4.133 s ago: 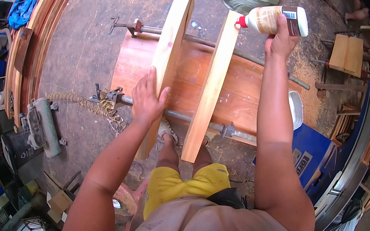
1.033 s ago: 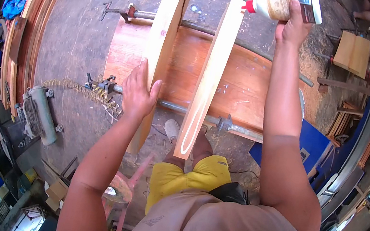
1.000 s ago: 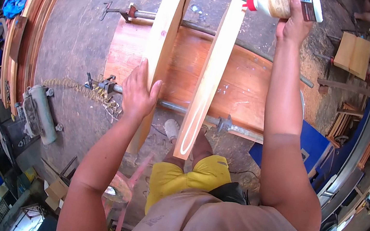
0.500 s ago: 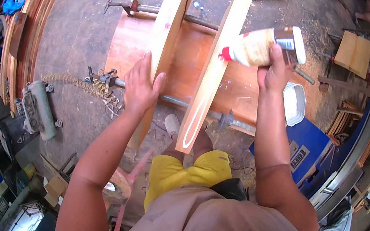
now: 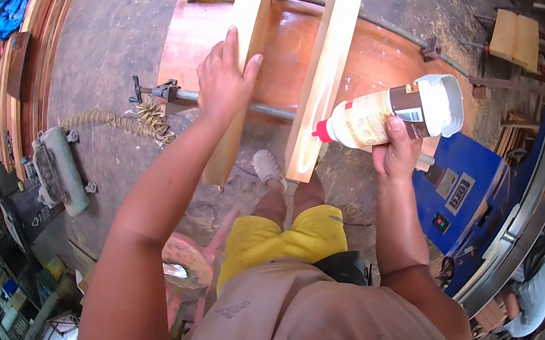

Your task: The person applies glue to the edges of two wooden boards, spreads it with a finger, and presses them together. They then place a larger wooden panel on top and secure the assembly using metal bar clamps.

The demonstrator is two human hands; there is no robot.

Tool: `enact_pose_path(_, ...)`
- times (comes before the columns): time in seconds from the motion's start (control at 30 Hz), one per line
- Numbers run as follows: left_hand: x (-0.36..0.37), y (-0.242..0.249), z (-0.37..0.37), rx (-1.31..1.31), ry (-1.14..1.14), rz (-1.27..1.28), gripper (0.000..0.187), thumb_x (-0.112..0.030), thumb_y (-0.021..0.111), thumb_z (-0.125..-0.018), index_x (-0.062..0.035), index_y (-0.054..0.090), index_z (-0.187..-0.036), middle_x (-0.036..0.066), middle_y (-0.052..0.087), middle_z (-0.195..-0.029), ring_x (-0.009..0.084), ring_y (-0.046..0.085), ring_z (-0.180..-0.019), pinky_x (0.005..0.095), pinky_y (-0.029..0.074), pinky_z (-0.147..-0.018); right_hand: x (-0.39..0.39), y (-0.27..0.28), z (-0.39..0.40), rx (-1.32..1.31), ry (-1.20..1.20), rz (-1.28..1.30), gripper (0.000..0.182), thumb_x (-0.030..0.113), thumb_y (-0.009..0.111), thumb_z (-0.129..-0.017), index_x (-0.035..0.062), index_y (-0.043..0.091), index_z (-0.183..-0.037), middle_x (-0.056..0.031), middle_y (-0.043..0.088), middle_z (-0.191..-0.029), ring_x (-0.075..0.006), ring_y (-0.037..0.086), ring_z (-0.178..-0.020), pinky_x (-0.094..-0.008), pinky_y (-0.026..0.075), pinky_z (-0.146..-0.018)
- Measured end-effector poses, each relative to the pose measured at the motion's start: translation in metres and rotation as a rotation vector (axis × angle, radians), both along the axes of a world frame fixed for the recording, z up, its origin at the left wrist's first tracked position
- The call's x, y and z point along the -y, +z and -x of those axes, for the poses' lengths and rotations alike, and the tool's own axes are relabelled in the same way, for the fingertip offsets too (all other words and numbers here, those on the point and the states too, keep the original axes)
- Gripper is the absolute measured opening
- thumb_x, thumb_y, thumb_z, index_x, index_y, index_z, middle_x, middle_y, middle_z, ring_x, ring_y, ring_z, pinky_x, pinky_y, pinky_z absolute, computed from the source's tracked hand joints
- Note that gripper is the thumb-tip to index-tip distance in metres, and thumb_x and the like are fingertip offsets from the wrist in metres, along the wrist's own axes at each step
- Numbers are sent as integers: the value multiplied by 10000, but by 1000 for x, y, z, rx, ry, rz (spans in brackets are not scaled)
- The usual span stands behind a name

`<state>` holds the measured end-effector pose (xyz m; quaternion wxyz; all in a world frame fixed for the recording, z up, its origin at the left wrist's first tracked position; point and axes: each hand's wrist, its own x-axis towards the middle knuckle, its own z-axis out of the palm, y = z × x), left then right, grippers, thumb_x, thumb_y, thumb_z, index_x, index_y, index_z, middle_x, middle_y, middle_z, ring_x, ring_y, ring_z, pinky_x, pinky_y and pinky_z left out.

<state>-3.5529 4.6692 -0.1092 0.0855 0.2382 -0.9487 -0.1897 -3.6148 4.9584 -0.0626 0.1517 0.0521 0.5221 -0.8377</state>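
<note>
My right hand [image 5: 399, 152] is wrapped around a glue bottle [image 5: 371, 118] with a brown-and-cream label, tipped so its red nozzle points down and left. The nozzle is right at the near part of a pale wooden beam [image 5: 333, 43], where a line of white glue [image 5: 306, 150] shows near the end. To the left lies a second pale beam [image 5: 252, 1], with my left hand [image 5: 224, 79] resting on it, fingers stretched and thumb apart. Both beams lie across metal bar clamps [image 5: 268, 109] and a reddish-brown wooden panel [image 5: 284, 57].
A white tub [image 5: 449, 99] sits behind the bottle in this view. To the right stands a blue machine [image 5: 459, 194]; a person [image 5: 535, 286] is bent down beyond it. Long boards [image 5: 35, 58] and a grey tank [image 5: 63, 171] line the left. A pink stool [image 5: 188, 264] is beside my legs.
The bottle has moved along the right beam toward its near end, nozzle still over the wood. My left hand stays on the left beam, and the whole view has shifted.
</note>
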Motion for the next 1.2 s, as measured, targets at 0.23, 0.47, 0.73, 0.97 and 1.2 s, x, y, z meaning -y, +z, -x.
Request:
enact_pose_path(0.23,-1,-6,-3,-28,6,35,684,-439,579,-909,-63,368,-1440,213,568,-1187,372,543,-1118,502,388,-966,10,-9,26,-286,-163,13,525,68,677,-854,48,456,-1329,-80,591,-1196,-216,590,-1111,-399,495,-991)
enact_pose_path(0.47,-2,-5,-3,-10,9,36,693,-453,576,-909,-67,363,-1443,216,562,-1205,372,540,-1129,503,384,-974,20,-9,46,-318,-256,84,419,67,694,-845,60,524,-1228,-54,612,-1116,-193,604,-1057,-390,499,-976)
enact_pose_path(0.73,0,-5,-3,8,12,17,688,-442,574,-914,-61,362,-1446,222,553,-1241,375,529,-1160,495,379,-995,28,-12,51,-304,-303,49,427,56,686,-845,65,528,-1241,-56,613,-1152,-205,608,-1075,-390,492,-988)
enact_pose_path(0.97,-3,-2,0,15,14,27,677,-421,590,-907,-60,374,-1438,219,553,-1245,370,522,-1170,493,371,-1004,-7,15,101,-46,-373,392,444,362,624,-911,72,534,-1235,-92,626,-1176,-256,620,-1105,-448,507,-992)
enact_pose_path(1.2,-4,-2,-1,65,30,28,687,-383,610,-899,-85,350,-1461,196,525,-1314,351,489,-1233,481,343,-1045,-50,-92,166,466,-78,-26,443,443,488,-989,74,554,-1225,-119,642,-1171,-267,640,-1069,-433,527,-952)
